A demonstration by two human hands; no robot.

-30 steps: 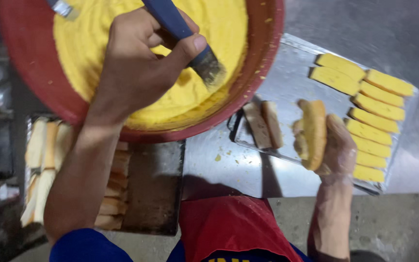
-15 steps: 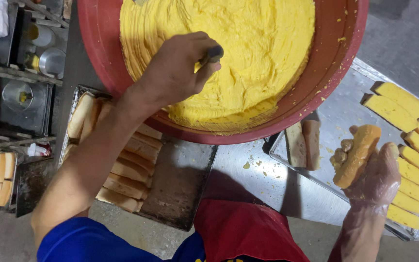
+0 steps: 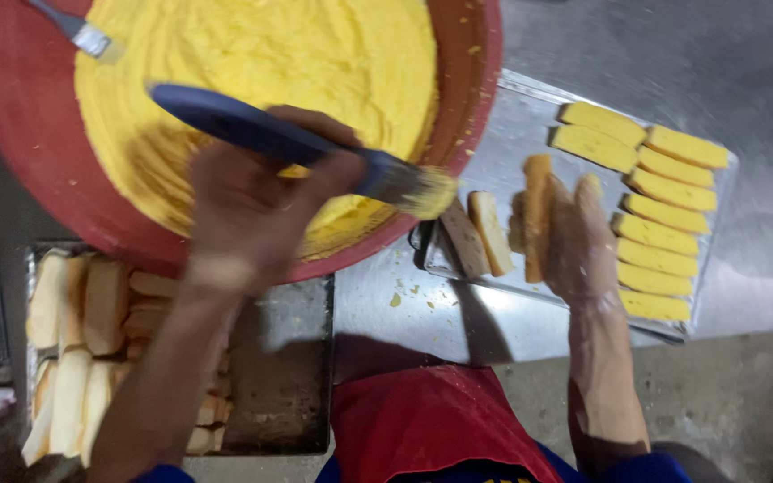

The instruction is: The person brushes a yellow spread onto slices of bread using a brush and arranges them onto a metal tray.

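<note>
My left hand (image 3: 257,210) grips a blue-handled brush (image 3: 288,143) whose bristles (image 3: 427,190), loaded with yellow paste, point right past the rim of a big red bowl (image 3: 471,98) full of yellow paste (image 3: 270,63). My right hand (image 3: 574,241), in a thin clear glove, holds a bread stick (image 3: 537,215) upright over a metal tray (image 3: 516,134). The bristles are a short way left of that stick. Two plain sticks (image 3: 478,234) lie on the tray beside my right hand.
Several yellow-coated sticks (image 3: 664,215) lie in rows on the tray's right side. A dark tray (image 3: 284,376) at lower left holds several plain bread sticks (image 3: 73,349). A second utensil (image 3: 78,31) rests in the bowl. Grey floor lies at right.
My left hand has lifted the brush out of the paste and swung its bristles right, over the bowl's rim toward the stick in my right hand. The view shifted.
</note>
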